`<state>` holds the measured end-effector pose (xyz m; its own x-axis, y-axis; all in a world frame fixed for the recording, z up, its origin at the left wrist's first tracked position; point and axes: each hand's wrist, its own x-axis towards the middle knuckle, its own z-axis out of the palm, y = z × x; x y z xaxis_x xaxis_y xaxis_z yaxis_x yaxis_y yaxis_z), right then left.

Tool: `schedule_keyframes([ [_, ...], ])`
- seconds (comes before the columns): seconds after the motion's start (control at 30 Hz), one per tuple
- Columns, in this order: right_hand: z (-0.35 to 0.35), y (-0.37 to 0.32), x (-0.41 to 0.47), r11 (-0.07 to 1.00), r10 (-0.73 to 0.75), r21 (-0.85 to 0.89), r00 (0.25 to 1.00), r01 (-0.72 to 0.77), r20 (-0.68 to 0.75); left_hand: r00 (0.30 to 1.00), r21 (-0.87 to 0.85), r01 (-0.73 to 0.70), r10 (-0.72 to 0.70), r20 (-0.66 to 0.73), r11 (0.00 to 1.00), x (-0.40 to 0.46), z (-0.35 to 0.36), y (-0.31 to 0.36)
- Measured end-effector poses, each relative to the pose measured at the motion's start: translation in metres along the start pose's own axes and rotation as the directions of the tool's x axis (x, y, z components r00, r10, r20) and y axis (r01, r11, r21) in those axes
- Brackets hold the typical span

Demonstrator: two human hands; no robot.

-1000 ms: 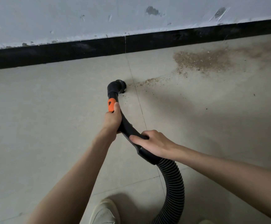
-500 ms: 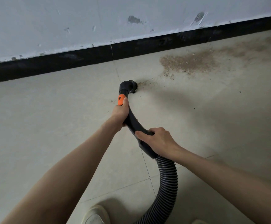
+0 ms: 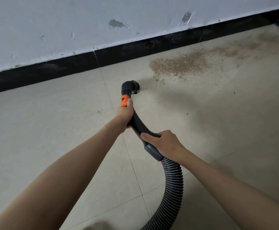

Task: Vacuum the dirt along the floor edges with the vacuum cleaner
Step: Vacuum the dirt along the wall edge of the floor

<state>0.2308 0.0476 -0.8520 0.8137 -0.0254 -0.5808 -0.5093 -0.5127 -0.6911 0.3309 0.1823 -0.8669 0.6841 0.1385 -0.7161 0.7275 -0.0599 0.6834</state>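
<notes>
Head view, floor edge. At far left, the white wall (image 3: 52, 22), chipped in places, meets a black skirting (image 3: 52, 70) that runs along the tiled floor (image 3: 35, 130) and rises toward the upper right. Left arm extended from lower left; left hand (image 3: 124, 116) wrapped around the upper part of the black wand (image 3: 138, 124), thumb lying along it and touching the orange collar (image 3: 125, 100) just above. Above the collar, the wand bends into the nozzle (image 3: 132, 87), whose brush end faces right and rests on the floor, near the skirting but apart from it. A few dark specks lie on the tile left of the left hand and just right of the nozzle. Right hand (image 3: 164, 144) grips the lower end of the wand, fingers curled over the top, thumb stretched along its near side; the grip sits just above the joint where the ribbed hose (image 3: 173, 188) begins. The hose curves down and leaves the picture at the bottom edge. To the right of the nozzle, between it and the skirting, lies the dirt (image 3: 182, 65): a broad brown granular patch, densest at its left end, thinning into a paler smear toward the far right corner. Scattered crumbs trail from the patch toward the nozzle.
</notes>
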Motion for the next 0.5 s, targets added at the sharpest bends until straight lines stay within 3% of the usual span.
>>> schedule_keyframes([
  [0.5, -0.035, 0.03, 0.045, 0.996, 0.033, 0.086, 0.992, -0.022, -0.124, 0.995, 0.134, -0.075, 0.065, 0.076, 0.988, 0.039, 0.065, 0.029],
])
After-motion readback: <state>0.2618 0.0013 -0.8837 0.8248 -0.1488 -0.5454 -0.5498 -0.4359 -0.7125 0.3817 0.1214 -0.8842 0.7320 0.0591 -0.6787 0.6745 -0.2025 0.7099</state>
